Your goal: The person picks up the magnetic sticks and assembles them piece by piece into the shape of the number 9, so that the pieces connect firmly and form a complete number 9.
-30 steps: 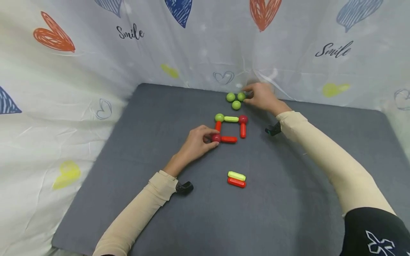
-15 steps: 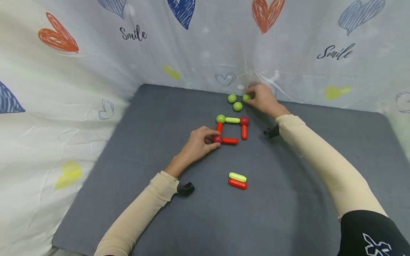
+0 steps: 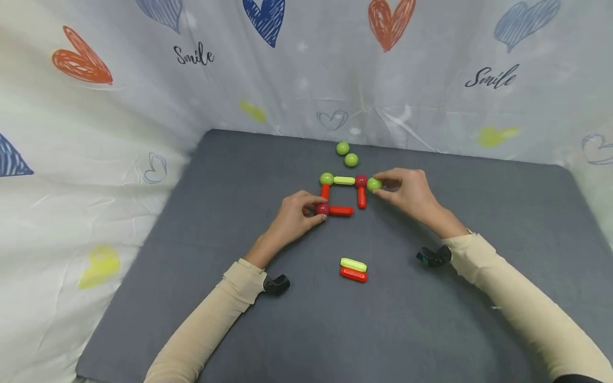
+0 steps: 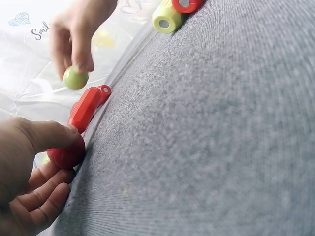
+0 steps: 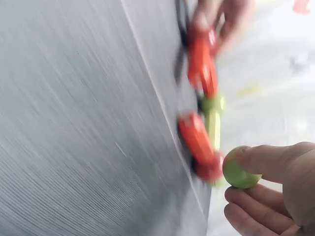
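My left hand (image 3: 298, 213) pinches a red ball (image 3: 322, 208) at the near left corner of a frame of balls and rods. From that ball one red rod (image 3: 341, 211) points right and another red rod (image 3: 325, 191) runs back to a green ball (image 3: 326, 178). A yellow-green rod (image 3: 344, 180) links the green ball to a second red ball (image 3: 361, 181), which has a red rod (image 3: 362, 198) pointing toward me. Between thumb and fingers, my right hand (image 3: 409, 194) holds a loose green ball (image 5: 240, 168) just right of that second red ball.
Two green balls (image 3: 351, 160) lie behind the frame, near the hanging cloth (image 3: 287, 80) at the table's back edge. Closer to me, a yellow-green rod (image 3: 353, 264) and a red rod (image 3: 354, 275) lie side by side on the grey tabletop (image 3: 383, 324).
My right hand has taken one green ball from the group of three at the back and brought it toward me, beside the frame's far right corner. My left hand stays on its red ball.
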`<state>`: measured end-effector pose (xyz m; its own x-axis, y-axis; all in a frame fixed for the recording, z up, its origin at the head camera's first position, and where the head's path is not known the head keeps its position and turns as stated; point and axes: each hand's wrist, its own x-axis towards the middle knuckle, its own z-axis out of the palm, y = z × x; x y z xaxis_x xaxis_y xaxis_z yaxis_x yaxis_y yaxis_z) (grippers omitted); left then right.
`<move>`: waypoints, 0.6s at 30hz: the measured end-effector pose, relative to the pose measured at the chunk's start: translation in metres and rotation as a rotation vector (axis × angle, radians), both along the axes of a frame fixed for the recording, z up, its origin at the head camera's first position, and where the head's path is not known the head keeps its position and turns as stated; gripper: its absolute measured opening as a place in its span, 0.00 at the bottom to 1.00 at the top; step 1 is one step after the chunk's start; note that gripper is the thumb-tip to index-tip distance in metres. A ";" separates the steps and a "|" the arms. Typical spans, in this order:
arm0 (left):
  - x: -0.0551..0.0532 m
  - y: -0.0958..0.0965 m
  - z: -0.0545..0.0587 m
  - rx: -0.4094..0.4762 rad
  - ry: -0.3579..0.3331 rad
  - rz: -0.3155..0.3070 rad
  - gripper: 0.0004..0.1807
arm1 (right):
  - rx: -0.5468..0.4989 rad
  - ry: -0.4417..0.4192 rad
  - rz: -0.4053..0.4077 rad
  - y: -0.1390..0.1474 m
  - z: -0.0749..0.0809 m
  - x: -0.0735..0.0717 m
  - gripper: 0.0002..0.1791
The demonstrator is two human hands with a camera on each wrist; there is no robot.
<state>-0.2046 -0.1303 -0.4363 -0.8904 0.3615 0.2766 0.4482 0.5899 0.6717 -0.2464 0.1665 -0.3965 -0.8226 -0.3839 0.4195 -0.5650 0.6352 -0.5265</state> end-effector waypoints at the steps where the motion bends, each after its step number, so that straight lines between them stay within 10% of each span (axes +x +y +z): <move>1: 0.000 0.001 0.000 0.002 -0.002 0.001 0.20 | -0.009 0.006 0.024 0.000 -0.003 0.008 0.15; 8: 0.001 0.002 0.003 -0.008 -0.005 0.003 0.20 | -0.016 0.008 0.134 -0.010 -0.014 0.041 0.17; 18: 0.002 0.001 0.002 -0.004 -0.005 -0.005 0.20 | -0.033 -0.016 0.167 -0.020 -0.027 0.049 0.17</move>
